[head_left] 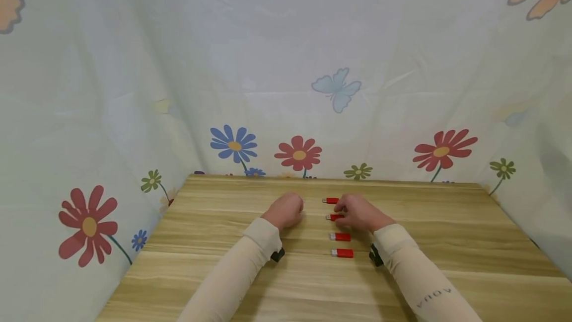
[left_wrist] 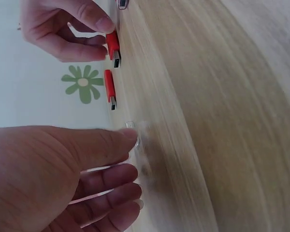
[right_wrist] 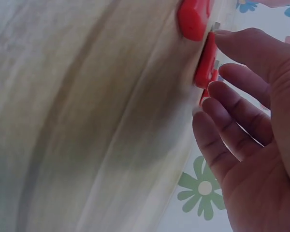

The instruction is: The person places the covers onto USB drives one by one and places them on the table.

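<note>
Several red USB sticks lie in a column on the wooden table, metal plugs toward the left: the farthest one, a second, a third and the nearest. My right hand comes in from the right and pinches the second stick, its thumb and forefinger at the red body. The other fingers are loosely bent beside it. Left of the column, my left hand pinches a small clear plastic piece close over the table; thumb and fingers partly hide it.
The wooden tabletop ends at a back edge just beyond the farthest stick. Behind it hangs a pale curtain printed with flowers and butterflies. Dark wrist devices sit at both sleeve cuffs.
</note>
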Tool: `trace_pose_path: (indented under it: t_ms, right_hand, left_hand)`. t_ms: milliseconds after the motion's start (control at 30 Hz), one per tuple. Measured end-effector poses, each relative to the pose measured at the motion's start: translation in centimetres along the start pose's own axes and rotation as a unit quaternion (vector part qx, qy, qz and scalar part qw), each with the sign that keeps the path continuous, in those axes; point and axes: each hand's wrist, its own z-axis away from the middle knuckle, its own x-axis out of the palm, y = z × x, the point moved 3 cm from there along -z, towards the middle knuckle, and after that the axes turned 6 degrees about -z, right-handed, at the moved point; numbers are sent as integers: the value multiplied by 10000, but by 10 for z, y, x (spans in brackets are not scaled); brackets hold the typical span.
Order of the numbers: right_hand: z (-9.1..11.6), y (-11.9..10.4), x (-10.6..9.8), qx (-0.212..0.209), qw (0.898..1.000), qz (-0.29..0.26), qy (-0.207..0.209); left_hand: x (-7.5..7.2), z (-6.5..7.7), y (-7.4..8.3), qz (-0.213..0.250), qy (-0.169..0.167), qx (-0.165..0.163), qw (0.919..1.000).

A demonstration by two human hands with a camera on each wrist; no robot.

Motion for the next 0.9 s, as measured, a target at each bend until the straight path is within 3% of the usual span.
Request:
trace_pose_path:
  t_ms: [667, 900]
  right_hand:
    - [-6, 9, 5, 260, 9990, -180, -328]
    - [-6, 9, 6, -19, 9990, -221, -386]
  left_hand:
    - [6, -7, 2, 16, -42, -18, 10000]
    - [8, -8, 0, 128, -266, -75, 9995]
